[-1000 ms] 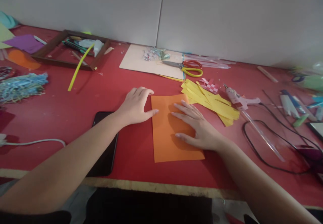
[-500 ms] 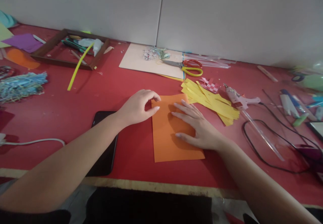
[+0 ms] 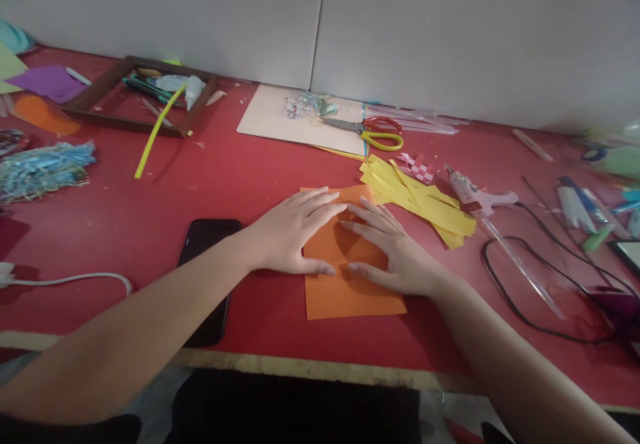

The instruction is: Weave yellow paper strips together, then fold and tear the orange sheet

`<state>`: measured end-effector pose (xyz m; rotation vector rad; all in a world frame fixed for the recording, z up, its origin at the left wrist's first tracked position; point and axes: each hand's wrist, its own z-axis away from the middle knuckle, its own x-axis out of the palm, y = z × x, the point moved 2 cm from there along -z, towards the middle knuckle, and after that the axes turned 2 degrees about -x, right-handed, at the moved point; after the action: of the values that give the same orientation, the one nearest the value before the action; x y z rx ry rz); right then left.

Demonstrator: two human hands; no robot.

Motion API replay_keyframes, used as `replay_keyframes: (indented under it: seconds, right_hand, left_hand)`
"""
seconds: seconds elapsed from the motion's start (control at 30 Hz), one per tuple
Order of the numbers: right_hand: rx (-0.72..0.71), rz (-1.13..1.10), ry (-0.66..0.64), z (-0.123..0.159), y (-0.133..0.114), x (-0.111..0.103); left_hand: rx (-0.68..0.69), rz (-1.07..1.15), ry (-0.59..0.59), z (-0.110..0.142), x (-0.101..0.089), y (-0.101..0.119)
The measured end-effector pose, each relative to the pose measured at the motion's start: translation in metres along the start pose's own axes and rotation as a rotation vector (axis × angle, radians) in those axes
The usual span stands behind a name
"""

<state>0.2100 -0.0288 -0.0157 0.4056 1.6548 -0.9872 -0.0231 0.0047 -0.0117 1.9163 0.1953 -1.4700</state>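
An orange sheet of paper point(image 3: 345, 297) lies flat on the red tabletop in front of me. My left hand point(image 3: 295, 231) rests over its left side, fingers stretched out and thumb apart. Over the right side lies my right hand point(image 3: 395, 251), its fingers spread on the paper. The two hands almost meet at the fingertips near the middle. Beneath my left forearm a black phone point(image 3: 213, 317) is partly covered. Yellow paper strips point(image 3: 420, 201) lie just beyond my right hand.
Scissors point(image 3: 380, 134) rest partly on pale card point(image 3: 270, 117) at the back. A pink glue gun point(image 3: 475, 194) with a black cord point(image 3: 500, 321) lies right. On the left stand a brown frame tray point(image 3: 100, 114) with tools and a blue tinsel bundle point(image 3: 47, 171).
My left hand has moved right and toward me from the paper's upper left edge, and its fingers have straightened over the sheet. My right hand stays in place.
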Motion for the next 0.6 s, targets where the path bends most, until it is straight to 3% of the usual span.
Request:
replay_keyframes:
  seconds: [0.27,0.6]
  right_hand:
    - [-0.007,-0.006,-0.001,0.000,0.002,0.002]
    - [-0.001,0.014,-0.013,-0.001,0.001,0.001]
  left_hand:
    - [-0.016,-0.098,-0.151,-0.005,0.006,0.012]
    - [-0.073,-0.114,-0.226,-0.007,0.016,0.016]
